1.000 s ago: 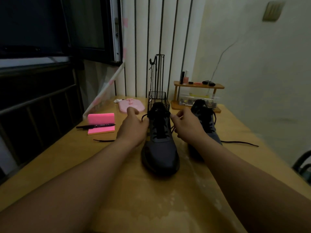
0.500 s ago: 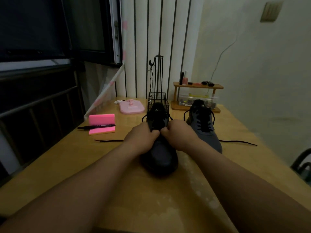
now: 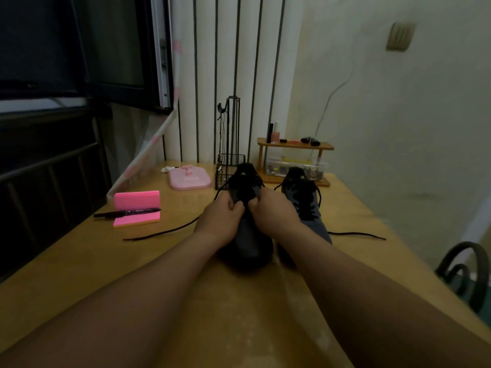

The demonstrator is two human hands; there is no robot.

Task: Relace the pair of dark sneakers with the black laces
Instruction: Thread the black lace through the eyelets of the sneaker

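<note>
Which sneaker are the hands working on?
The darker sneaker on the left: left hand and right hand both grip its lacing. The greyer sneaker is not held.

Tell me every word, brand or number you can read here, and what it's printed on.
Nothing here reads clearly.
On the black marker: pale print along the barrel, too blurred to read.
On the sneaker gripped by the left hand and right hand: a small yellowish mark on the tongue, too small to read.
On the bottles on the wooden shelf: no legible label.
</note>
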